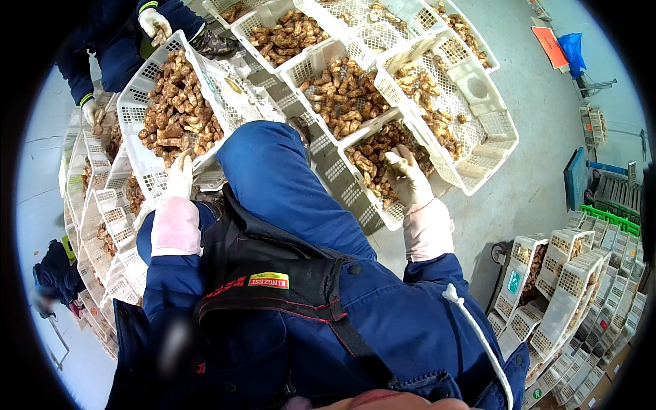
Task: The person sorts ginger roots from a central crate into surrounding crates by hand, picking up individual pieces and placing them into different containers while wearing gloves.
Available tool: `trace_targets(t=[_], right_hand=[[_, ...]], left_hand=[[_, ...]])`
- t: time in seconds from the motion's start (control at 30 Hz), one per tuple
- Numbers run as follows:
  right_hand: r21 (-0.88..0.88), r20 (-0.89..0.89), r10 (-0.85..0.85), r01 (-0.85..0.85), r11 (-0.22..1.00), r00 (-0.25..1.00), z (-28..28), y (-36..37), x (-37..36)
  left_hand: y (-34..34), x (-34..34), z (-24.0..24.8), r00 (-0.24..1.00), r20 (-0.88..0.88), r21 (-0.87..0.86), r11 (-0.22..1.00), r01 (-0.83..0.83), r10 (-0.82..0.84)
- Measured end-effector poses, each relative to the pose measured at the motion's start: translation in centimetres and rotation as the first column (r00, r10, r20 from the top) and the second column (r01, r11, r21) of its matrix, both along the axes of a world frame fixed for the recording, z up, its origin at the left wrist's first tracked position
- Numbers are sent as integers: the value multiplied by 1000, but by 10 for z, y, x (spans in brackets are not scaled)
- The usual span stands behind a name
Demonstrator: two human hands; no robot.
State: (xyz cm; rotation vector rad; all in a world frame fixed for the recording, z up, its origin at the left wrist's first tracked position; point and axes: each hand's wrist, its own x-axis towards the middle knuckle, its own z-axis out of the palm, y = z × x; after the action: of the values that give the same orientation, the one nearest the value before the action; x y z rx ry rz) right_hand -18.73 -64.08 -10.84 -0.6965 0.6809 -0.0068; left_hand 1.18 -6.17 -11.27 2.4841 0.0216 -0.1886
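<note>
Both my hands wear white gloves with pale pink cuffs. At the near edge of a white perforated crate (131, 109) on the left, my left hand (180, 176) has its fingers stretched toward a heap of brown mushrooms (179, 102). I cannot make out anything in it. My right hand (408, 179) is over the right side of a smaller white crate (393, 217) holding more brown mushrooms (372, 167). Its fingers are slightly bent and apart, close to the mushrooms, and no held mushroom shows.
More mushroom crates (311, 65) stand ahead, with a large, partly filled crate (495, 137) at the right. A co-worker's gloved hand (156, 24) holds a mushroom at the upper left. Stacked crates (99, 205) line the left; others (560, 287) stand at the lower right.
</note>
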Motion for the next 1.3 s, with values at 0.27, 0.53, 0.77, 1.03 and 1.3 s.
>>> trace_targets(t=[0.27,0.53,0.77,1.03,1.3], right_hand=[[-169,98,45,-28,985,994,6,-15,1],[285,133,-143,100,953,981,28,-13,0],[321,179,-288,220,921,941,43,-9,11],[342,258,-467,372,863,846,47,-44,49],[110,38,-284,278,954,958,6,-17,22]], left_hand=[[-23,3,2,1000,-20,36,999,0,0],[-42,-1,24,998,-56,131,991,-20,28],[-36,-1,22,999,-40,104,995,4,0],[-36,0,16,1000,-10,98,995,-7,8],[-38,-1,17,996,-48,99,993,-64,69]])
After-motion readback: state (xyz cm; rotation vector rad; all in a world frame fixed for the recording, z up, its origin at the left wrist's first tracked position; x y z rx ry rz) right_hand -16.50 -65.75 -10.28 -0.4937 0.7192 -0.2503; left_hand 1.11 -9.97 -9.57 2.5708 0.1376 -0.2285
